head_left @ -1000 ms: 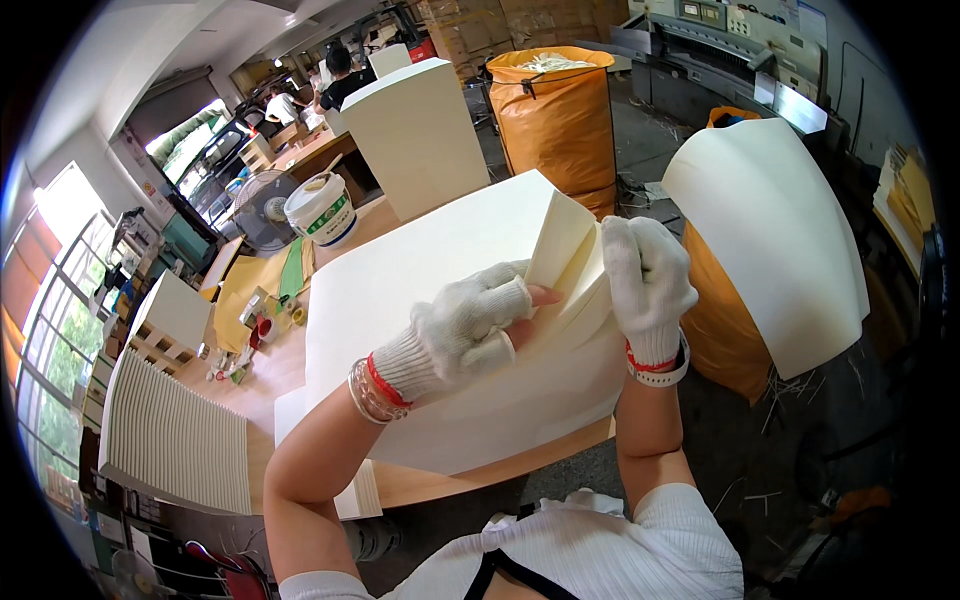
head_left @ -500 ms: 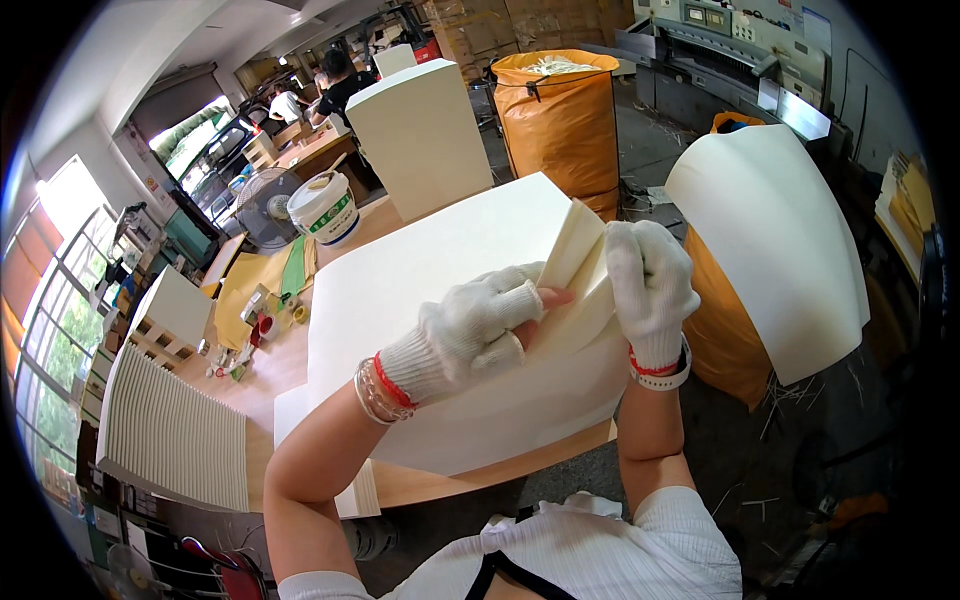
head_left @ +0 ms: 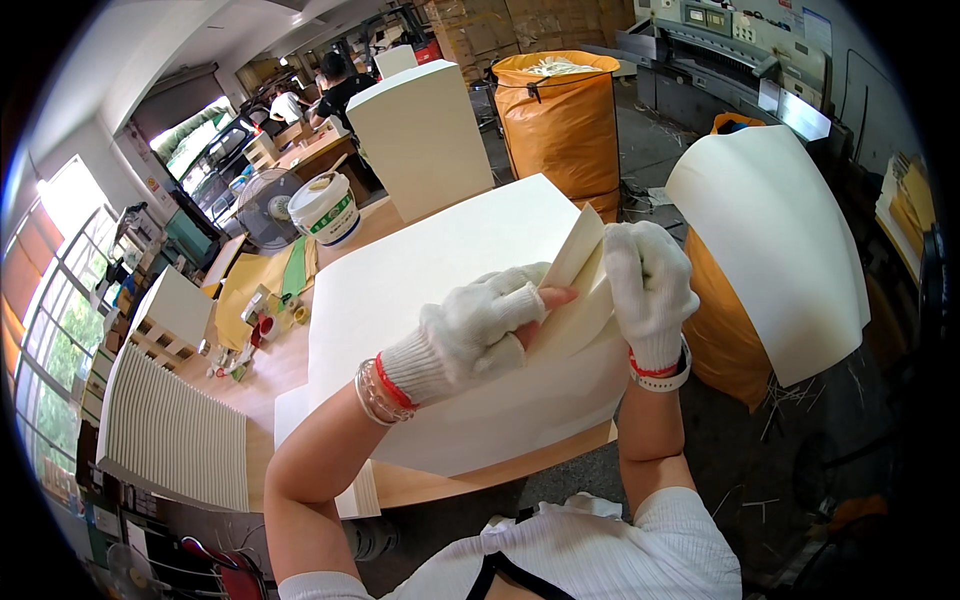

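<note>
A stack of large cream-white paper sheets (head_left: pixel 430 235) lies on the table in front of me, its right-hand edge bent upward. My left hand (head_left: pixel 480 320), in a white knit glove with bare fingertips showing, rests across the stack. Its fingers are closed against the raised, curled sheets (head_left: pixel 580 250). At the right end of those sheets, my right hand (head_left: pixel 650 285), gloved too, is closed in a fist on their edge. The right fingertips and the corner inside that fist are hidden.
A tall paper stack (head_left: pixel 420 140) and a white bucket (head_left: pixel 324 208) stand at the table's far side. Ridged stacked sheets (head_left: pixel 175 435) sit at left. Orange sacks (head_left: pixel 560 130) stand beyond; large sheets (head_left: pixel 775 250) drape over one at right. A person (head_left: pixel 342 85) works farther back.
The raised edge of the sheets has tipped slightly to the right, and my left fingertips have shifted a little along it. My right hand stays nearly still.
</note>
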`<state>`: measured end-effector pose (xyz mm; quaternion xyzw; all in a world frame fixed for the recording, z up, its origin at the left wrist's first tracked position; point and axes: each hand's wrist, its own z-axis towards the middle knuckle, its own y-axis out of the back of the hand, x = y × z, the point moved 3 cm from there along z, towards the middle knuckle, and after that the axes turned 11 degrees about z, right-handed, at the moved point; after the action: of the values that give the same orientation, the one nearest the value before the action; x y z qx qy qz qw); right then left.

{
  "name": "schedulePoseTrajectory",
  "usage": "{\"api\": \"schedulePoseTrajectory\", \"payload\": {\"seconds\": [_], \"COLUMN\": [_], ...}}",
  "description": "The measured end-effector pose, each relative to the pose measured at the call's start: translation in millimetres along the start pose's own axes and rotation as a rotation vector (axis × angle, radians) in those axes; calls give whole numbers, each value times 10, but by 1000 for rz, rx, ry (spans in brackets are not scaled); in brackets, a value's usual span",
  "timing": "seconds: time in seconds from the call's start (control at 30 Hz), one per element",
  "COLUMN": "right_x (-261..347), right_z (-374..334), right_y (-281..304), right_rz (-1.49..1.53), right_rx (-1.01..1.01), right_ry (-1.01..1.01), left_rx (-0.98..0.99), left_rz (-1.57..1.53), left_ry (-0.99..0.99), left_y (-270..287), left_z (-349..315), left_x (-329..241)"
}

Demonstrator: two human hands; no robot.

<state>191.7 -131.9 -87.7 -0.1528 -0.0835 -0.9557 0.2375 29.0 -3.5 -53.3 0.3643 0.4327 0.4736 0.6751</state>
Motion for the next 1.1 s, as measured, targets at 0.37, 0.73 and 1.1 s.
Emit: {"api": "schedulePoseTrajectory", "payload": {"seconds": [0.37, 0.73, 1.1], "right_x": [-14, -11, 19], "right_z": [-23, -55, 4], "right_y": [-42, -53, -40], "right_rz": [-46, -62, 42], "right_rx": [-78, -106, -76], "right_ry": [222, 132, -10], "left_rx": [-122, -115, -25], "left_rz": [-91, -37, -58], "left_ry": [-27, 19, 15], "left_y": [-39, -40, -17], "left_z": [29, 19, 32], "left_x": [-29, -50, -46]}}
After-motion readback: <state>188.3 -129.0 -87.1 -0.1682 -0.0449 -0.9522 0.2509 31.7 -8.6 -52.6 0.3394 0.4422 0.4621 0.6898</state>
